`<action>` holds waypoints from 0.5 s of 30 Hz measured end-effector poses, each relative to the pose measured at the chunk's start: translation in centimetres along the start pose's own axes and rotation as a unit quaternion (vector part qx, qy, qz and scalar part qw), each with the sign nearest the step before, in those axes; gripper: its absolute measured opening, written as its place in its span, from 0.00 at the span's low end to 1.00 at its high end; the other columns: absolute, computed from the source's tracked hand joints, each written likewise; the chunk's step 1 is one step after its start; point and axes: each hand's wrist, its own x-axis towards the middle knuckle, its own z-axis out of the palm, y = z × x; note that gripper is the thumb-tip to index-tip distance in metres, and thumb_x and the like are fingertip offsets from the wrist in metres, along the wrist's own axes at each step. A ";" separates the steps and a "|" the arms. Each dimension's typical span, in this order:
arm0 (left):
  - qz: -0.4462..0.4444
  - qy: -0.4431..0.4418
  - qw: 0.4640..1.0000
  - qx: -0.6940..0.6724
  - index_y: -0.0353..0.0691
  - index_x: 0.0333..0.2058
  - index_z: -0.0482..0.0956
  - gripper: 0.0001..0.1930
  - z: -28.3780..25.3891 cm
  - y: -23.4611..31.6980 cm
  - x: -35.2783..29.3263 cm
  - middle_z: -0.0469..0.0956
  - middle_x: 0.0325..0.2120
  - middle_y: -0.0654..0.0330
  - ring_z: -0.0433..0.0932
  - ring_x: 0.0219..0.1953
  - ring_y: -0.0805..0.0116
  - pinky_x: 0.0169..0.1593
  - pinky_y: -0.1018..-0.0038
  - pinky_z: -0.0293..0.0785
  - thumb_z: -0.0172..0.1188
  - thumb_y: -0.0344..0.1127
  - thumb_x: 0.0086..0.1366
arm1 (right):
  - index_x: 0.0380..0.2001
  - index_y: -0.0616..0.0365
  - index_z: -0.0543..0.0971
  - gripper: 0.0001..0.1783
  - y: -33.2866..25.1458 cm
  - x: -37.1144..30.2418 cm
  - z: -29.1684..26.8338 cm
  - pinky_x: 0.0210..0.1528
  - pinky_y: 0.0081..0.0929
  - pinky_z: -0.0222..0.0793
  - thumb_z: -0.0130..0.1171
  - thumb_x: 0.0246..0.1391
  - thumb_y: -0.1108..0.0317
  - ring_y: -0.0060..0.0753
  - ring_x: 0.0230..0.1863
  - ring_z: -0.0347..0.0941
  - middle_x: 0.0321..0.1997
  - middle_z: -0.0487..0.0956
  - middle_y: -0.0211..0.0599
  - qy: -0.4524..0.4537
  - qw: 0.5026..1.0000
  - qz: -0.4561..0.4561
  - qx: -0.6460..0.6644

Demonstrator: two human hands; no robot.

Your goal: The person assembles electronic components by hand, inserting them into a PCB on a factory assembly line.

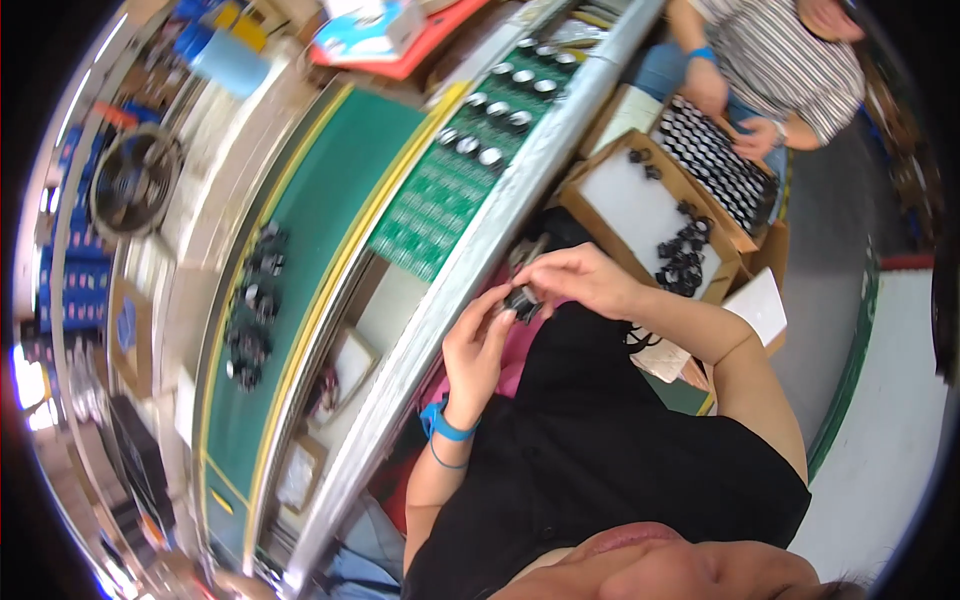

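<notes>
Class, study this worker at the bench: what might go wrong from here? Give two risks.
1. The small black part is pinched between the fingertips of the left hand and right hand, so it might slip and drop.
2. Loose black pieces lie in an open box near the right forearm; a knock could scatter them.

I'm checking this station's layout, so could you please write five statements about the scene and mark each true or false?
1. The left hand and right hand hold one small black part. True.
2. Only the right wrist is banded. False: the blue wristband is on the left wrist.
3. Black parts lie in the cardboard box. True.
4. The round fan is at picture right. False: it is at picture left.
5. A co-worker wears stripes. True.
</notes>
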 end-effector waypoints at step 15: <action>-0.019 0.058 0.974 -0.217 0.34 0.51 0.70 0.15 -3.4 -0.4 -0.2 0.78 0.38 0.55 0.77 0.38 0.67 0.45 0.72 0.74 0.56 0.29 0.66 | 0.45 0.59 0.79 0.20 -5.3 5.1 3.7 0.48 0.30 0.73 0.64 0.45 0.76 0.40 0.47 0.75 0.45 0.78 0.41 -0.098 0.860 -0.199 -0.459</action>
